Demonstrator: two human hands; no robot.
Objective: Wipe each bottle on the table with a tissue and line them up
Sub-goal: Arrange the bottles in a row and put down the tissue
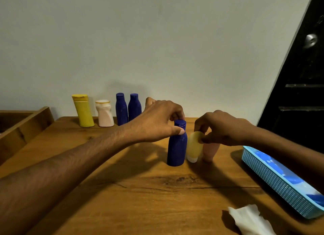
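The blue bottle [176, 143] stands in the middle of the frame, and the left hand [157, 122] pinches it at the neck, under the cap. Just beside it, the right hand [222, 128] pinches the top of a yellow tube [193, 147], with a pink tube [210, 151] touching that. Four bottles [107, 110] already stand in a row at the back, left of the middle. The tissue [249, 220] lies at the bottom right, held by no hand. It looks about half done.

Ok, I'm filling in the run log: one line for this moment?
left hand: grips blue bottle neck | right hand: pinches yellow tube | tissue: lying on table | back row: four bottles
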